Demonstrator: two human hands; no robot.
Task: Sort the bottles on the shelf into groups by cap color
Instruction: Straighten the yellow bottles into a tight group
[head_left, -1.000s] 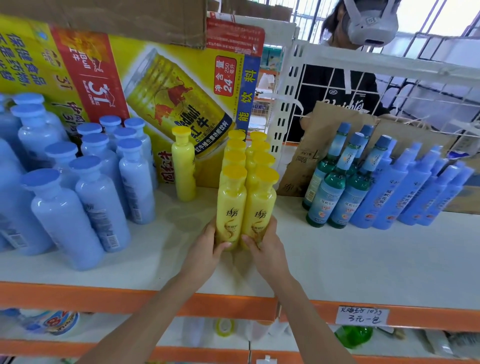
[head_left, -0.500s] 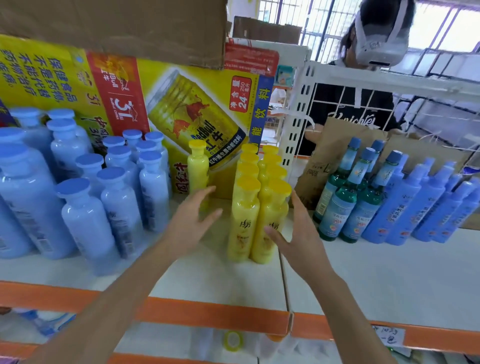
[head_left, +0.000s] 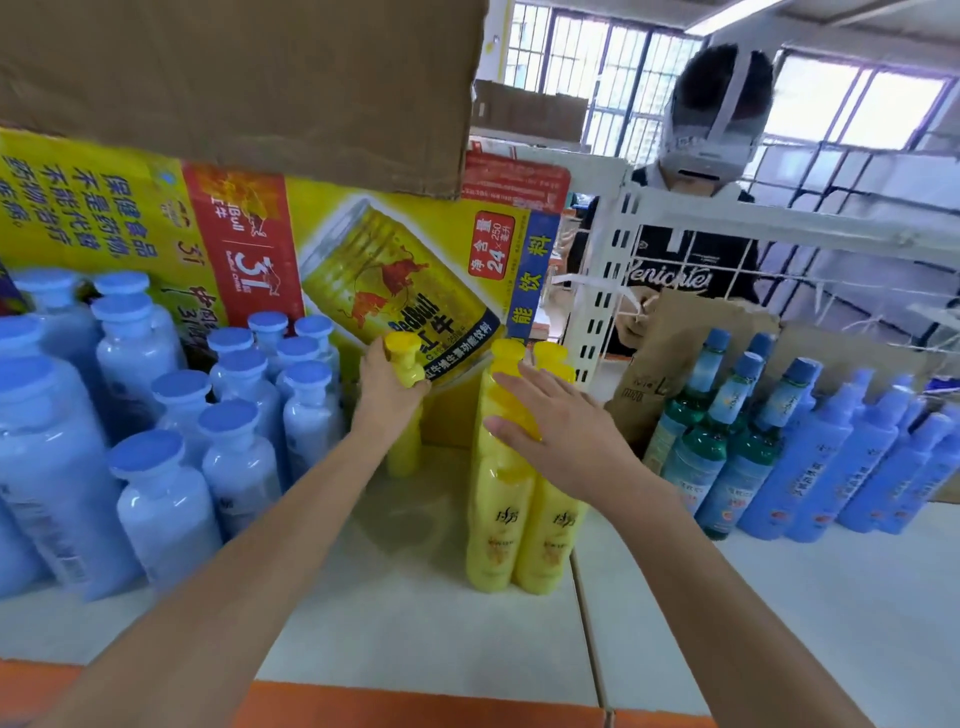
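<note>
My left hand (head_left: 387, 387) grips the neck of a lone yellow bottle (head_left: 403, 452) standing at the back of the white shelf (head_left: 415, 618), beside the pale blue bottles (head_left: 228, 441) on the left. My right hand (head_left: 556, 421) lies open, fingers straight, over the yellow caps of a double row of yellow bottles (head_left: 522, 525) at the middle. Green bottles with blue caps (head_left: 722, 457) and blue spray bottles (head_left: 857, 467) stand on the right.
A yellow drinks carton (head_left: 322, 249) lines the back behind the bottles, with a brown cardboard box (head_left: 234, 78) above. A white wire rack (head_left: 727, 223) closes the right back; a person in a headset (head_left: 711, 171) stands behind it. The orange shelf edge (head_left: 415, 706) runs along the front.
Both hands let go of the front yellow bottles and rose. My left hand reached back and took the lone yellow bottle by its neck; my right hand moved onto the row's caps.
</note>
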